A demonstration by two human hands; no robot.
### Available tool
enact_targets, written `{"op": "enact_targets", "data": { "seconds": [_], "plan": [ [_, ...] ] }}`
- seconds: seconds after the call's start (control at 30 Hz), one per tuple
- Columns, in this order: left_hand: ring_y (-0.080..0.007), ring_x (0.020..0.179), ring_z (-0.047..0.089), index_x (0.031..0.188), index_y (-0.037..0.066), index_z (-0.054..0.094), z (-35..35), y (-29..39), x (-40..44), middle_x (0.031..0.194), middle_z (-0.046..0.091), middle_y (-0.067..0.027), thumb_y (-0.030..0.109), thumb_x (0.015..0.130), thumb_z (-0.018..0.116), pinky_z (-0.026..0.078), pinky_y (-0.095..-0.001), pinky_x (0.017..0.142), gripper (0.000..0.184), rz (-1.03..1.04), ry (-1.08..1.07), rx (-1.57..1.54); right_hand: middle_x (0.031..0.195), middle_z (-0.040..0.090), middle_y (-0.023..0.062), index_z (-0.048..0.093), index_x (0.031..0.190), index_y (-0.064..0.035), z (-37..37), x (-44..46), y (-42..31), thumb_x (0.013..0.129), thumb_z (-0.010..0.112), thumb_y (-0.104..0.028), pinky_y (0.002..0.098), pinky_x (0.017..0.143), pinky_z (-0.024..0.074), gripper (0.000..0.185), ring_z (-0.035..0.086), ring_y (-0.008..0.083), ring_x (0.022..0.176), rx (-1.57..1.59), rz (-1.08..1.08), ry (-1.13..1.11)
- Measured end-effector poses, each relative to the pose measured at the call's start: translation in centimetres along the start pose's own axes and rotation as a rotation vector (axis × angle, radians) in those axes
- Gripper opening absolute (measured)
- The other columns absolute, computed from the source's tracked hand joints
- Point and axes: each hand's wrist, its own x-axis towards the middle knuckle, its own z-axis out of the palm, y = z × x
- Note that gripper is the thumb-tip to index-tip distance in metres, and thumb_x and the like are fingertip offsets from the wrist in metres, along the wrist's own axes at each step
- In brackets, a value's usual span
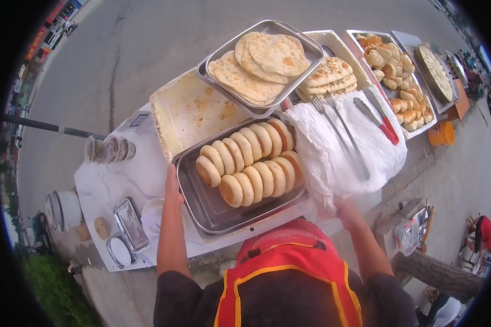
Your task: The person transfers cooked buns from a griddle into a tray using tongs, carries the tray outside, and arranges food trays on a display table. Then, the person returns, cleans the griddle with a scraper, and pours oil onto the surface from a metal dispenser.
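Observation:
My left hand (173, 184) is closed at the left edge of a dark perforated tray (203, 222); part of its fingers is hidden there. Two rows of round, thick flatbreads (254, 182) stand on edge in this tray. My right hand (350, 213) is closed on the lower edge of a white cloth (341, 158), its fingers blurred. On the cloth lie long metal tongs (346, 136) and a second pair of tongs with red handles (388, 131). Behind the tray, a metal pan (281, 106) holds several wide flatbreads (275, 57).
A white foam box (169, 109) sits behind the tray. Stacked flatbreads (327, 76) are partly under the cloth. Farther right is a tray of small buns (390, 65) above an orange bucket (442, 133). At left stand clear jars (109, 148) and a metal container (131, 223). People are at far right.

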Motion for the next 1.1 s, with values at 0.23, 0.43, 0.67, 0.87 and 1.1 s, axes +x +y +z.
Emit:
{"op": "enact_targets", "data": {
  "seconds": [0.23, 0.43, 0.67, 0.87, 1.1],
  "plan": [
    [-0.0199, 0.093, 0.052, 0.114, 0.007, 0.041, -5.0, -3.4, 4.0, 0.104, 0.050, -0.0092, 0.033, 0.090, 0.038, 0.046, -0.0344, 0.080, 0.036, -0.045, -0.051, -0.132, 0.060, 0.056, 0.0060, 0.059, 0.072, 0.0011, 1.9, -1.3, -1.7, 0.081, 0.051, -0.023, 0.0248, 0.046, 0.0421, 0.027, 0.053, 0.0127, 0.051, -0.318, 0.018, -0.072],
    [-0.0259, 0.104, 0.047, 0.122, -0.001, 0.036, -2.8, -1.4, 4.2, 0.118, 0.043, -0.0158, 0.032, 0.086, 0.044, 0.039, -0.0353, 0.088, 0.049, 0.340, 0.306, 0.487, 0.062, 0.059, 0.0072, 0.059, 0.076, 0.0025, -0.9, -5.9, -11.2, 0.085, 0.049, -0.026, 0.0234, 0.050, 0.0464, 0.031, 0.057, 0.0139, 0.054, -0.735, -0.043, -0.348],
    [-0.0289, 0.105, 0.047, 0.124, -0.007, 0.032, 14.6, 3.4, 1.5, 0.120, 0.043, -0.0212, 0.026, 0.081, 0.055, 0.040, -0.0333, 0.085, 0.059, 0.638, -0.029, 0.826, 0.080, 0.057, 0.0097, 0.055, 0.096, 0.0029, -0.5, 10.2, -25.2, 0.083, 0.053, -0.024, 0.0275, 0.059, 0.0450, 0.030, 0.056, 0.0134, 0.072, -0.455, -0.702, 0.142],
    [-0.0157, 0.086, 0.053, 0.121, -0.002, 0.037, 23.2, 2.8, 4.5, 0.099, 0.054, -0.0114, 0.026, 0.081, 0.057, 0.044, -0.0290, 0.073, 0.052, 0.242, -0.070, 0.396, 0.104, 0.056, 0.0207, 0.051, 0.110, 0.0029, 3.8, 29.7, -33.9, 0.080, 0.053, -0.033, 0.0316, 0.082, 0.0408, 0.047, 0.054, 0.0308, 0.095, -0.798, -0.717, 0.216],
    [-0.0130, 0.084, 0.051, 0.116, 0.001, 0.043, 24.6, 2.9, 6.0, 0.096, 0.054, -0.0073, 0.017, 0.078, 0.059, 0.042, -0.0261, 0.072, 0.045, 0.192, -0.011, 0.310, 0.087, 0.059, 0.0143, 0.054, 0.100, 0.0084, 6.7, 38.7, -37.1, 0.082, 0.050, -0.032, 0.0339, 0.070, 0.0434, 0.044, 0.055, 0.0202, 0.081, -0.653, -0.655, -0.207]
  ]
}}
